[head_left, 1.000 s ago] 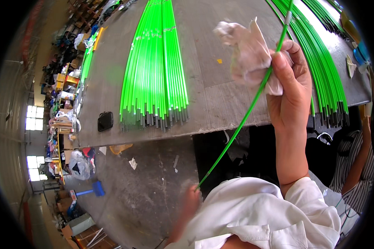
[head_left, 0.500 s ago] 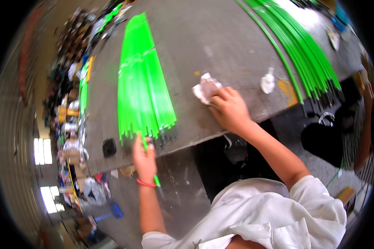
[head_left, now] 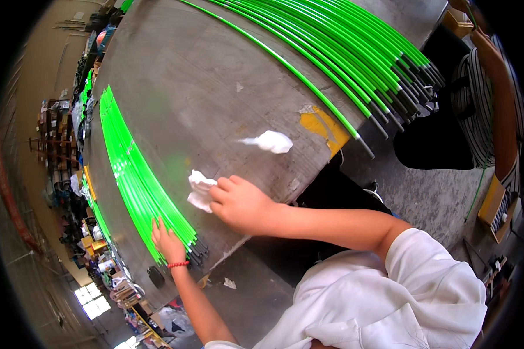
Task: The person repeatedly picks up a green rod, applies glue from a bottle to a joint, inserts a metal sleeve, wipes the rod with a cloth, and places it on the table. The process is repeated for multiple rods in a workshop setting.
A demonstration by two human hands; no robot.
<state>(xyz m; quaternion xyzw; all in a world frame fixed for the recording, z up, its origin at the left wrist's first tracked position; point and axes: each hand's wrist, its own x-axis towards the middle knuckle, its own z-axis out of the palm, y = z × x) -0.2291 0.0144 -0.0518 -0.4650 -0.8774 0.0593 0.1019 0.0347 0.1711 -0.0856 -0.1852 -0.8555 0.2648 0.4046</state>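
now flat on the green rods [head_left: 135, 174], left hand [head_left: 167, 241]; right hand [head_left: 239, 203] clutches white cloth [head_left: 199, 191] just beside.

A large grey work table [head_left: 215, 87] with a worn, scuffed top fills most of the view; a yellow patch [head_left: 323, 125] marks its near edge. The floor [head_left: 425, 192] below is bare grey concrete, with scraps of litter [head_left: 229, 283] near the table. Along the left side, cluttered shelving and stacked goods [head_left: 55, 139] run from near to far. Bright daylight enters through a window [head_left: 91, 301] at the lower left. A cardboard box [head_left: 498, 203] stands on the floor at the right.
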